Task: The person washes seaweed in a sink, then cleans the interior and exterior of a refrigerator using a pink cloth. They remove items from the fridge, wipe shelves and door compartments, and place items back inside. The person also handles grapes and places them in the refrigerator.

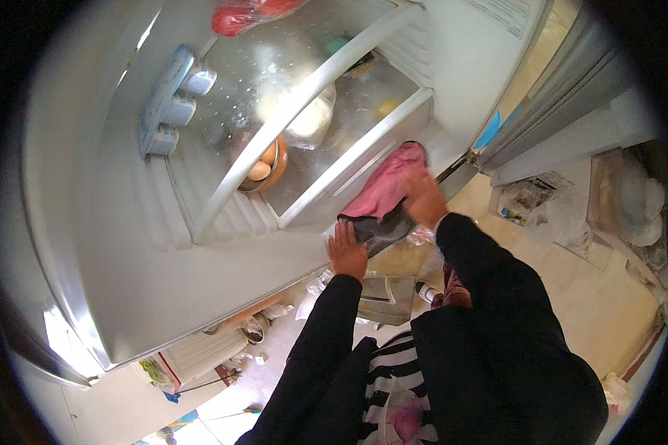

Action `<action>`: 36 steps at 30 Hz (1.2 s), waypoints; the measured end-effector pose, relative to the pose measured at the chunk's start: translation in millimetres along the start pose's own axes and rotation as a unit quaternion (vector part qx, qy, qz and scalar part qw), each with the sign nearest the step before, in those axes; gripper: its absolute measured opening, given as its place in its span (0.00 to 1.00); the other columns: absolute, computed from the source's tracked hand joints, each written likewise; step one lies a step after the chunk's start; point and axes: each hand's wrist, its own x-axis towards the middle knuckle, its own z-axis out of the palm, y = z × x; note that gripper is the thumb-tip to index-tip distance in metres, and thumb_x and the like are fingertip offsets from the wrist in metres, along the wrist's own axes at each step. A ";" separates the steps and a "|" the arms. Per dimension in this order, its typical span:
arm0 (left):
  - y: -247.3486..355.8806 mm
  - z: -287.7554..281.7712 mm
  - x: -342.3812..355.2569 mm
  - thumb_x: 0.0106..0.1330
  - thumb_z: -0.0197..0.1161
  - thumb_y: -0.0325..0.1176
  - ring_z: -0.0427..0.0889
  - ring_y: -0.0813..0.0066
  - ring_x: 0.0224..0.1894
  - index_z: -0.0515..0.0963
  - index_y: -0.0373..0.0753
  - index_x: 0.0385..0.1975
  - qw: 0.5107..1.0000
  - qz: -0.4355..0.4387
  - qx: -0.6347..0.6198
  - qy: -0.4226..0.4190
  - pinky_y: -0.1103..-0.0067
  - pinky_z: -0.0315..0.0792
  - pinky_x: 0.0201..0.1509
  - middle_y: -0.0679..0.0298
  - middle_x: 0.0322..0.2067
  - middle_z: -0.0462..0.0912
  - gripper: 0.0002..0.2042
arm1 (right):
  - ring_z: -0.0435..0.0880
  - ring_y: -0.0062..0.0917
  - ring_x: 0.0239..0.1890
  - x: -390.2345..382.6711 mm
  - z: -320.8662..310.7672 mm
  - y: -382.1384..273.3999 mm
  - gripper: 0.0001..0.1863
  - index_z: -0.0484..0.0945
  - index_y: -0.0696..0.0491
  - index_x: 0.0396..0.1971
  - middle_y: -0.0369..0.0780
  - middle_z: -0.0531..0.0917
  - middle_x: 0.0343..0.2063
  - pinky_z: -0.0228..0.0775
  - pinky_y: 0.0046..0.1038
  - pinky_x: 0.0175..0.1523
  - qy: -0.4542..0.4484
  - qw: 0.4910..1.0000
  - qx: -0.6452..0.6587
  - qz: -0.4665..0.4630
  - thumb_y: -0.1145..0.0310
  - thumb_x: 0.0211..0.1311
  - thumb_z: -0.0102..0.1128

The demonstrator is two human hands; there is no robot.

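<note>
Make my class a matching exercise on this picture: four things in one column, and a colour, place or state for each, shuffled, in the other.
Things:
1. Eggs
2. Cloth
3. Right hand
4. Top under the dark sleeves' garment

Descriptions:
A. Blurred, at the cloth's right side
B. Black and white stripes
C. Inside a bowl
D. Pink

Pairs: 1-C, 2-D, 3-A, 4-B

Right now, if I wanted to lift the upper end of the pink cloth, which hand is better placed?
Probably your right hand: it is at the right side of the pink cloth, close to that upper end. Your left hand is down at the lower left end, farther away.
</note>
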 end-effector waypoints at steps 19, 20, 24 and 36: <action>33.9 -68.2 -21.6 0.72 0.53 0.48 0.78 0.65 0.54 0.65 0.43 0.62 0.392 -0.138 -0.900 -0.132 0.69 0.75 0.59 0.60 0.56 0.75 0.24 | 0.78 0.35 0.53 -11.9 -139.4 -141.1 0.20 0.72 0.59 0.54 0.49 0.78 0.50 0.69 0.33 0.57 -0.301 0.837 0.433 0.143 0.67 0.65 0.56; 40.0 -74.6 -25.4 0.72 0.53 0.48 0.78 0.65 0.54 0.66 0.42 0.61 0.399 -0.134 -0.899 -0.117 0.69 0.74 0.59 0.60 0.56 0.75 0.24 | 0.78 0.34 0.53 -18.9 -164.7 -129.1 0.19 0.72 0.59 0.54 0.47 0.78 0.50 0.69 0.32 0.57 -0.320 0.809 0.456 0.185 0.67 0.66 0.55; 43.1 -84.0 -64.4 0.71 0.54 0.43 0.77 0.68 0.55 0.67 0.40 0.61 0.314 -0.119 -0.933 -0.132 0.73 0.72 0.58 0.61 0.56 0.76 0.22 | 0.80 0.36 0.46 -132.9 -277.1 -34.9 0.18 0.76 0.55 0.53 0.44 0.81 0.44 0.72 0.33 0.53 -0.368 0.920 0.103 0.090 0.64 0.66 0.53; 3.8 18.4 -194.0 0.73 0.50 0.42 0.75 0.68 0.56 0.67 0.38 0.61 0.798 0.011 -0.601 0.041 0.73 0.70 0.59 0.62 0.55 0.76 0.21 | 0.73 0.39 0.59 -297.5 -629.0 136.3 0.28 0.73 0.50 0.55 0.43 0.77 0.55 0.65 0.42 0.60 0.441 0.713 0.368 0.402 0.46 0.63 0.56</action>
